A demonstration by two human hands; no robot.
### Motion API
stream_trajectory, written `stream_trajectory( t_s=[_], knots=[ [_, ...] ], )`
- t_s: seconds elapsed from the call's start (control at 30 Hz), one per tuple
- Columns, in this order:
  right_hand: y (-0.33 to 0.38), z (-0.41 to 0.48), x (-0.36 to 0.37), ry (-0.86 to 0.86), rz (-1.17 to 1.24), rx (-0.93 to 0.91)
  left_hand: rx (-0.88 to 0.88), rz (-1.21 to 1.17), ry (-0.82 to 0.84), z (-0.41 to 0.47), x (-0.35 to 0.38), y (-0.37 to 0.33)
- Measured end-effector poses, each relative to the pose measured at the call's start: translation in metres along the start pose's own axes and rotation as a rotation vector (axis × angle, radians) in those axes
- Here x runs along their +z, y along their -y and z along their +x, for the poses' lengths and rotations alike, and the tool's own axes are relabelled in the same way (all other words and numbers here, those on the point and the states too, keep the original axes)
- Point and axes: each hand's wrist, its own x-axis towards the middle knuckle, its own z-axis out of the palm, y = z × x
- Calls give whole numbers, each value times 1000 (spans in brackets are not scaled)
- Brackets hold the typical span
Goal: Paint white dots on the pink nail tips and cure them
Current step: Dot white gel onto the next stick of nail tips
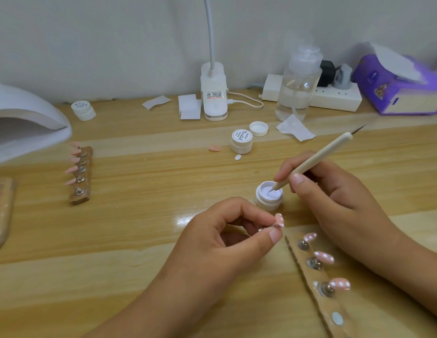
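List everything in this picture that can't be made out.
All in the head view:
- Left hand: its fingers hide most of what sits under the nail tip it pinches.
- Tool gripped by the right hand: its lower end is sunk in the open jar, so its load is unseen.
- Lamp: cut off by the left edge.
- Wooden strip: runs off the bottom edge.
- Closed jar: label too small to read.

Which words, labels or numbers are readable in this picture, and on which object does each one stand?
"Painted", in script: lid of the closed white jar at the table's centre; the small print around it is unreadable.
"Painted": lid of the back-left jar, fainter.
Lamp base sticker: print too blurred to read.
Purple tissue box: only a picture, no legible words.
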Motion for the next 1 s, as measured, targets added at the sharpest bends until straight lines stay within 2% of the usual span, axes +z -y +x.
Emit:
stream_trajectory(
  t_s=[0.4, 0.57, 0.67, 0.8, 1.0],
  knots=[
    [-2, 0, -1, -26, 24, 37, 3, 5, -3, 1, 1, -2],
    [0, 2, -4, -165, 306, 42, 3, -5, 6, 1, 2, -3],
    [-1, 5, -7, -214, 483, 115, 25, 12, -2, 1, 2, -3],
    [0, 7, -9, -151, 676, 206, 41, 20, -10, 1, 2, -2],
    [4, 3, -9, -40, 778, 198, 54, 14, 8, 2, 2, -5]
  ],
)
